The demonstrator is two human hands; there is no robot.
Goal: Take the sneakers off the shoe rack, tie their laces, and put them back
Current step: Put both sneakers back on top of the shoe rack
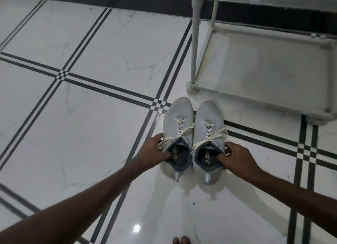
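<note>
Each hand's grip is closed on a sneaker collar: left hand (155, 150), right hand (235, 157). Loose laces (209, 136) beside the grips could snag.

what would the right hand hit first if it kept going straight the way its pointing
The right hand points up and left in the frame and already grips the collar of the right sneaker. Going straight on, it would press into that sneaker first, then probably the left sneaker beside it; depth is unclear.
</note>
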